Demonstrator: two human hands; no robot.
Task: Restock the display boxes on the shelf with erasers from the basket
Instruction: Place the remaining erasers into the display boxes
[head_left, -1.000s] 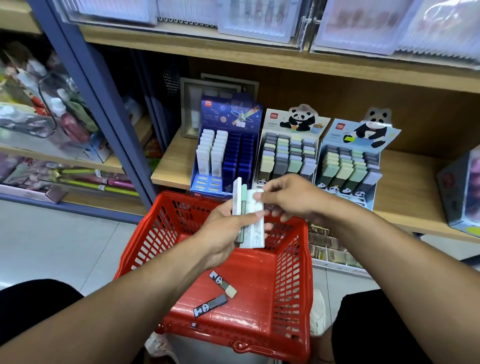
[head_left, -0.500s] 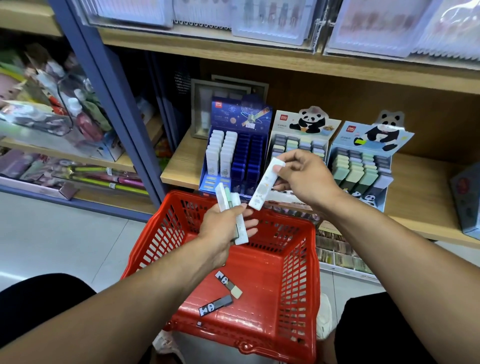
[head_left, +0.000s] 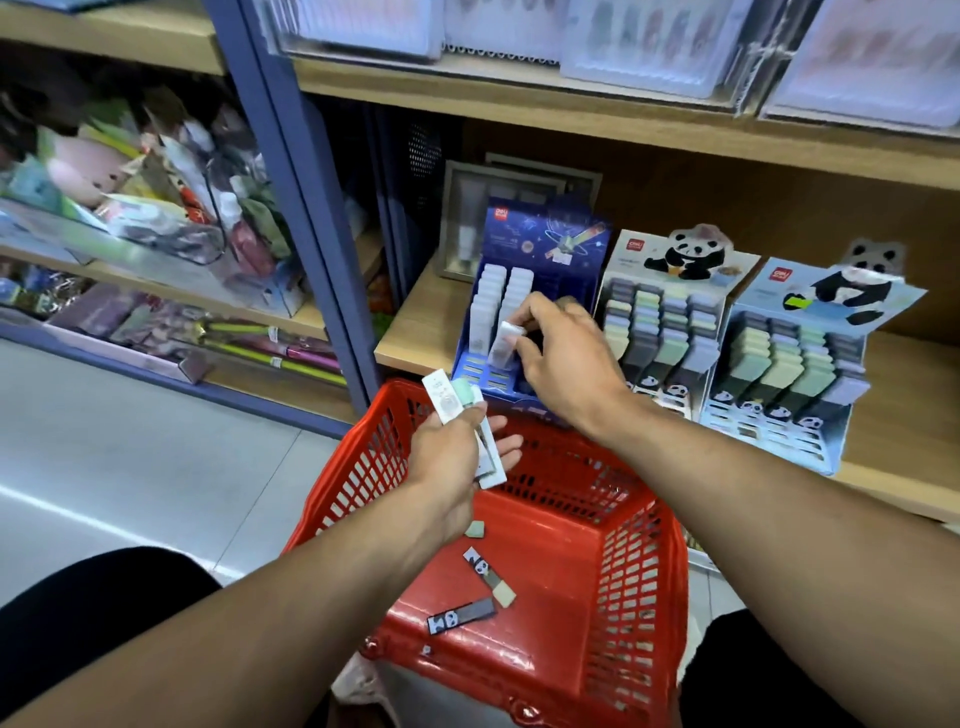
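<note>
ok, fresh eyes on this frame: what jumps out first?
The red basket in the lower middle dominates, with two panda-sleeved erasers loose on its floor. Above it, the right hand pinches a white eraser at the blue display box on the wooden shelf, while the left hand grips a fan of spare erasers. Two panda display boxes stand right of the blue one.

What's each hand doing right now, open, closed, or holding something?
Left hand: grips a bunch of erasers above the red basket.
Right hand: pinches one white eraser at the blue display box.
</note>
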